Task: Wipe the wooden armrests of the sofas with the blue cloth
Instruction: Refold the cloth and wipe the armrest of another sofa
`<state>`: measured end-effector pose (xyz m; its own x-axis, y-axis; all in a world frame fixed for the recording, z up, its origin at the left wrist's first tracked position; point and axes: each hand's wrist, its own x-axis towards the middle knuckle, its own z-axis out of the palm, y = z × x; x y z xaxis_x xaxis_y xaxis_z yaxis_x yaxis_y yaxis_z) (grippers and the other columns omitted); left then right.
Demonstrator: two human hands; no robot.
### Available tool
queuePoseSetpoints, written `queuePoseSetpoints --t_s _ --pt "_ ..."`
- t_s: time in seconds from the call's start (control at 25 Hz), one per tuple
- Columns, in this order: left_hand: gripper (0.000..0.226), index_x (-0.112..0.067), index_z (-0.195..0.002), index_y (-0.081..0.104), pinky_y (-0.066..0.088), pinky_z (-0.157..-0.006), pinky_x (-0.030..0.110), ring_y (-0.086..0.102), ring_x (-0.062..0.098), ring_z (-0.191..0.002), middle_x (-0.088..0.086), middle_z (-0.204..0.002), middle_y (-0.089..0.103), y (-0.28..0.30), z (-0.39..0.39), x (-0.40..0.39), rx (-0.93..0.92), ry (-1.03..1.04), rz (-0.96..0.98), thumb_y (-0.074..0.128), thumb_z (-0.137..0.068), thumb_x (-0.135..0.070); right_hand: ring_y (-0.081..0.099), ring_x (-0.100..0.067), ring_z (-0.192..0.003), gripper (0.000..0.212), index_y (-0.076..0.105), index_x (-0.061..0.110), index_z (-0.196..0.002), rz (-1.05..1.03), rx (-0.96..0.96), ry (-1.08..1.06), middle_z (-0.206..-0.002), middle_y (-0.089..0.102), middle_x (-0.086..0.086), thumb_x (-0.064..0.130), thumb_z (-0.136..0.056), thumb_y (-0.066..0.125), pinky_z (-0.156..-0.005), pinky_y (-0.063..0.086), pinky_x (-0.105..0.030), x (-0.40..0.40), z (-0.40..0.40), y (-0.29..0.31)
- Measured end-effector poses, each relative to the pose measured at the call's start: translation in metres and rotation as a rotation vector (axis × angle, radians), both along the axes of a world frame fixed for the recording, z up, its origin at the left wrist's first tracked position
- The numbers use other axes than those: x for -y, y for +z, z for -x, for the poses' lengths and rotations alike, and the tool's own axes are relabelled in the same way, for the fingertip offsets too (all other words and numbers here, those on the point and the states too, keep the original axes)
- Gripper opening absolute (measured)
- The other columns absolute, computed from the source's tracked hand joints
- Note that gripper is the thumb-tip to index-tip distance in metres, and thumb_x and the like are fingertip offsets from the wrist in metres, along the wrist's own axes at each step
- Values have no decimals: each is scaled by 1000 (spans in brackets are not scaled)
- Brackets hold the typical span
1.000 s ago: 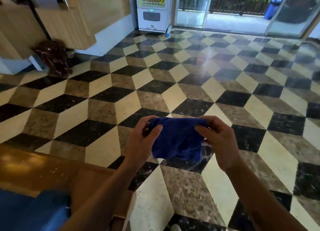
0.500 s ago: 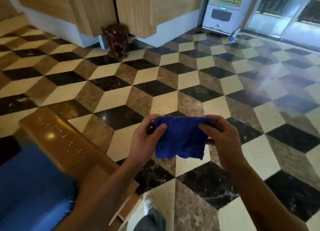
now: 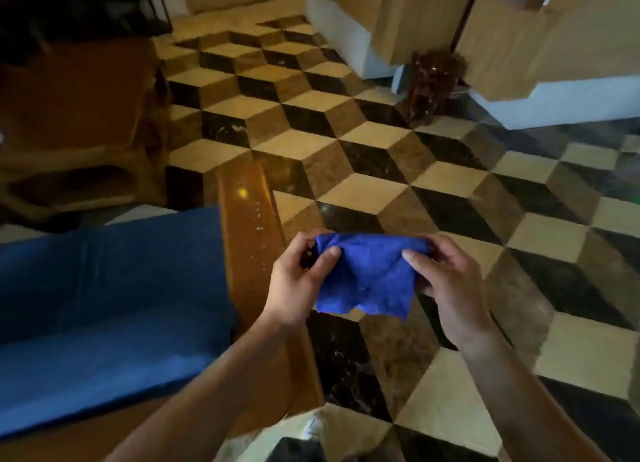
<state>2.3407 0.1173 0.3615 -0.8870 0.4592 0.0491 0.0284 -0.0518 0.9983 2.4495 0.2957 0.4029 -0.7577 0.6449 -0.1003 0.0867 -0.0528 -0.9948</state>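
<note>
I hold the blue cloth (image 3: 367, 274) stretched between both hands in front of me, above the floor. My left hand (image 3: 298, 278) pinches its left top corner and my right hand (image 3: 446, 281) pinches its right top corner; the cloth hangs down crumpled. Just left of my left hand runs a glossy wooden armrest (image 3: 247, 212) of a sofa, speckled with pale spots. The sofa's blue seat cushion (image 3: 110, 299) fills the lower left.
A wooden side table or second seat (image 3: 79, 122) stands at the far left. A dark brown carved figure (image 3: 433, 80) sits on the chequered marble floor (image 3: 381, 170) by a wood-and-white counter (image 3: 519, 46) at the upper right. My shoe (image 3: 311, 427) shows at the bottom.
The view has swung left: the sofa armrest and blue cushion now lie close beside my left hand. Both hands keep the same hold on the cloth.
</note>
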Motion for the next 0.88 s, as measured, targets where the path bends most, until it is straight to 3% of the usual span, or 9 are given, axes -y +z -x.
queuePoseSetpoints --t_s 0.2,0.32,0.68,0.88 --pt "16 -33 -108 68 56 -92 46 69 21 -100 -2 -99 74 -4 16 37 -58 365 99 68 -92 -30 73 -23 -92 18 70 19 -101 28 -19 320 -97 75 -3 8 -87 70 -71 61 -41 12 73 -14" --pt "18 -37 -106 68 56 -93 43 70 17 -100 -6 -100 74 -1 15 39 -81 505 135 68 -90 -30 73 -22 -90 17 70 20 -100 25 -32 476 -98 75 -3 8 -87 70 -67 59 -37 6 97 -17" --pt "31 -45 -99 66 54 -85 30 69 10 -94 -16 -94 73 -30 28 51 12 652 294 69 -91 -15 74 -16 -87 18 70 17 -103 87 69 627 -97 76 -2 6 -88 70 -65 61 -33 14 144 -63" --pt "38 -54 -94 63 54 -87 30 68 9 -94 -22 -94 71 -74 49 72 111 583 405 68 -92 -16 73 -9 -79 18 68 14 -102 118 166 595 -89 75 2 2 -89 68 -62 61 -28 38 158 -105"
